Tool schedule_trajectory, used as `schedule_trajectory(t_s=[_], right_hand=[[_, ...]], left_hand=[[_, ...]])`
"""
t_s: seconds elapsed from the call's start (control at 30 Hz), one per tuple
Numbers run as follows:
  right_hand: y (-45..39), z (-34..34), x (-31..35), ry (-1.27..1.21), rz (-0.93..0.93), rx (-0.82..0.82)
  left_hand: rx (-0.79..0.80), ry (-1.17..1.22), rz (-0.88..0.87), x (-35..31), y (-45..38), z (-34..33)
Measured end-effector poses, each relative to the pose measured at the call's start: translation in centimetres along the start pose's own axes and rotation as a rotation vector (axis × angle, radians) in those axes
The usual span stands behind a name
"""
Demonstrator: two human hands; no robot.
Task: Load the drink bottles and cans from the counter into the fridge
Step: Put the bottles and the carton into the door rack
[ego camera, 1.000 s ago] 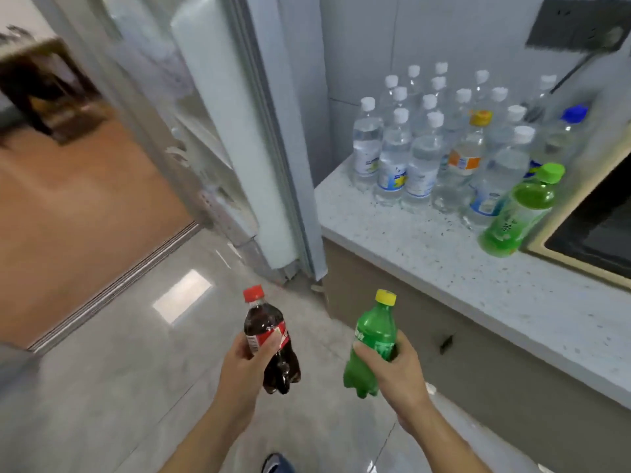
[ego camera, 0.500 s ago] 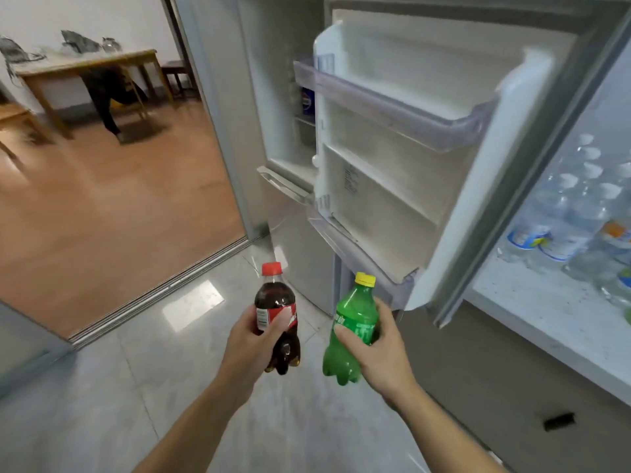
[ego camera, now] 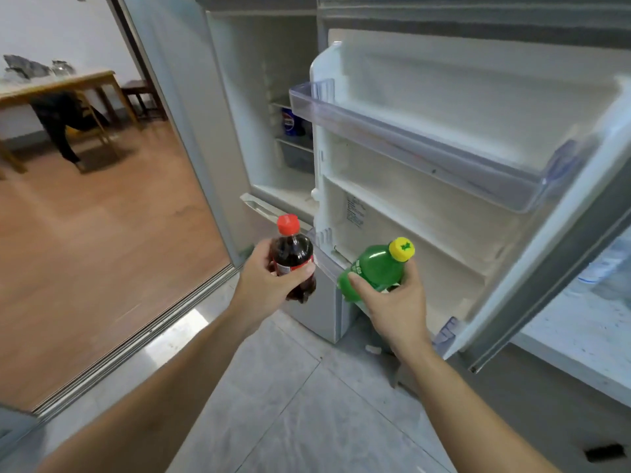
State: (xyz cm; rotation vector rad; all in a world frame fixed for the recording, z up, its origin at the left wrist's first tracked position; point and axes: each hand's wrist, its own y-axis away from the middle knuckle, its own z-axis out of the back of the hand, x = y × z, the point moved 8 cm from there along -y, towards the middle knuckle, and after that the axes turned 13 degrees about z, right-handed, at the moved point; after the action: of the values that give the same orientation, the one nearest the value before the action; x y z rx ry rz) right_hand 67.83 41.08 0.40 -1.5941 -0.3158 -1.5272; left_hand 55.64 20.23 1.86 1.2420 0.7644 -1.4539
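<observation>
- The left hand [ego camera: 269, 285] has a closed grip around the dark cola bottle [ego camera: 292, 259], fingers wrapped over the label; the bottle stands nearly upright with its red cap on top.
- The right hand [ego camera: 392, 303] has a closed grip around the green soda bottle [ego camera: 374, 268], which tilts to the right, its yellow cap pointing toward the fridge door [ego camera: 444, 131].
- Both bottles are held in the air just in front of the door's lower shelf [ego camera: 403, 230], close beside each other without touching.
- The door stands open, with a clear upper door bin [ego camera: 409, 141] across it.
- Inside the fridge [ego camera: 246, 107], a blue can [ego camera: 290, 121] sits on a shelf.
- At the right edge, the bench [ego camera: 580, 332] carries a clear bottle [ego camera: 604, 268], partly hidden behind the door.
</observation>
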Motion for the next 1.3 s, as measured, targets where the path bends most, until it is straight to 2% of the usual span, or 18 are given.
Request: schedule_trajectory(t_s=[0.17,0.3,0.43,0.57,0.7,0.77,0.87,1.0,1.17,1.3], right_hand=[[-3.7,-0.7,-0.7,0.122,0.038,-0.079],[-5.7,-1.6,-2.2,0.226,0.011,-0.096],[-7.4,-3.3,-4.7,0.319,-0.089,-0.067],[-8.8,-5.1,-6.6,0.475,-0.215,-0.028],[-9.8,-6.7,-9.3,0.574,-0.405,0.094],[-9.7,-7.5,-10.3,0.614,-0.462,0.151],[-9.5,-8.1,-10.5,0.705,-0.475,0.162],[-9.1,-8.2,-10.4,0.706,-0.511,0.108],[-8.8,-7.4,-8.9,0.905,-0.492,0.069],[-8.4,-7.5,-8.8,0.938,-0.498,0.074]], left_hand=[[0.013,-0.040,-0.044,-2.1,-6.7,-1.2],[0.092,-0.113,-0.074,-2.2,-11.4,-4.1],[0.217,-0.266,-0.126,-2.3,-15.4,-7.4],[0.285,-0.528,-0.196,-2.4,-18.6,-9.5],[0.393,-0.799,-0.294,-1.1,-20.6,-11.1],[0.436,-0.861,-0.347,-0.4,-21.2,-11.6],[0.477,-0.840,-0.419,0.0,-21.7,-11.4],[0.535,-0.698,-0.387,0.4,-22.4,-10.2],[0.503,-0.605,-0.402,0.6,-22.4,-9.5],[0.488,-0.541,-0.414,0.8,-21.9,-9.2]])
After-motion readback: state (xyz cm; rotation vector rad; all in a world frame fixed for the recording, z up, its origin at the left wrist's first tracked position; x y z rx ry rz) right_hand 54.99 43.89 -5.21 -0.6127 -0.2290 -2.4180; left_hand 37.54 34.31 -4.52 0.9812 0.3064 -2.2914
